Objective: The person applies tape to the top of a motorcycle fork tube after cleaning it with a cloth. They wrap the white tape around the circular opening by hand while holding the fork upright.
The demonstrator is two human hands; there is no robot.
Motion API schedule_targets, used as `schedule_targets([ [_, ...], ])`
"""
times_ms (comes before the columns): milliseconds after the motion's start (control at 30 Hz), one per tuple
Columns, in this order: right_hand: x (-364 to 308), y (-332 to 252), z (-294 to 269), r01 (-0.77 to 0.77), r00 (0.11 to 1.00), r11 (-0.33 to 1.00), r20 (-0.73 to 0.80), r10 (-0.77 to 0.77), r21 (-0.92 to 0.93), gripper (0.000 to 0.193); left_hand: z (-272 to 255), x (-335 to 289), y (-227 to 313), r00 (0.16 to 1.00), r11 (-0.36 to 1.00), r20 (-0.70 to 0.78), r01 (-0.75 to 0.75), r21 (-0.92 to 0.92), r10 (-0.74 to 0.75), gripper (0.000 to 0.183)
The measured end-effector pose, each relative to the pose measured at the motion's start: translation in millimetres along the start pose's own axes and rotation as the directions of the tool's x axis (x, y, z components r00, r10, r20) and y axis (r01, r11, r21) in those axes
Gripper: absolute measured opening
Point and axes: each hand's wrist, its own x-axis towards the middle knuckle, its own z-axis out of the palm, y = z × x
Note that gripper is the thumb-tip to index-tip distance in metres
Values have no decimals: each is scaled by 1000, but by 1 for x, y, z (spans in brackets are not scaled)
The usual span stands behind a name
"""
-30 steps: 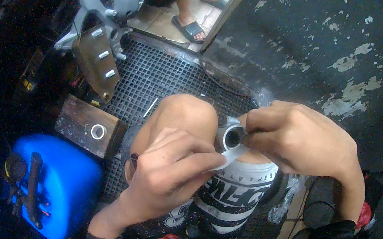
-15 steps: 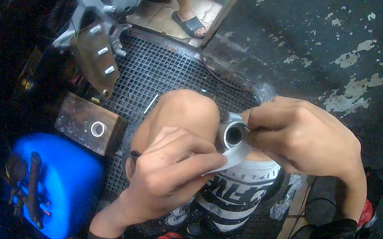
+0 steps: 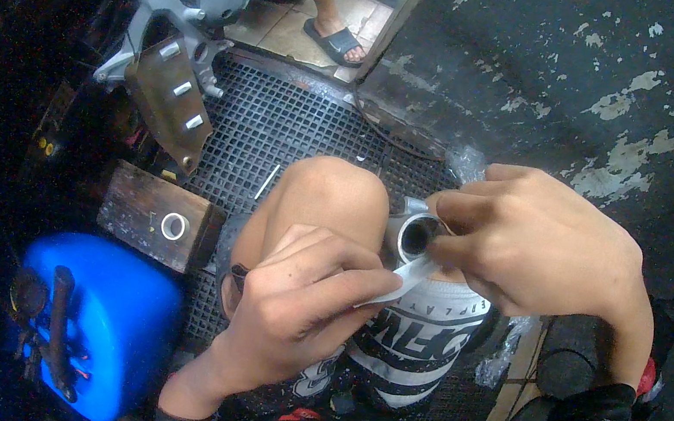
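Whitish strip (image 3: 411,279), one, pinched by the left hand (image 3: 303,288), curves beside one metal tube (image 3: 398,239); what the right hand (image 3: 524,243) holds there, I cannot tell. Leftward: one white ring (image 3: 164,228) on one block (image 3: 129,199), one blue container (image 3: 125,318).

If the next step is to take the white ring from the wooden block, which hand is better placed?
Probably the left hand: it is nearer to the white ring on the wooden block, though it pinches the pale strip and must release it first. The right hand is farther, beside the metal tube.
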Motion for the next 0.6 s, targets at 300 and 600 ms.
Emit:
schedule_targets([
  [300, -3, 5, 1, -15, 998, 995, -55, 10, -100, 15, 1, -1, 3, 998, 998, 24, 57, -1, -57, 26],
  [600, -15, 4, 13, -80, 994, 991, -71, 88, 109, 16, -5, 5, 4, 997, 997, 15, 71, 4, -71, 26],
])
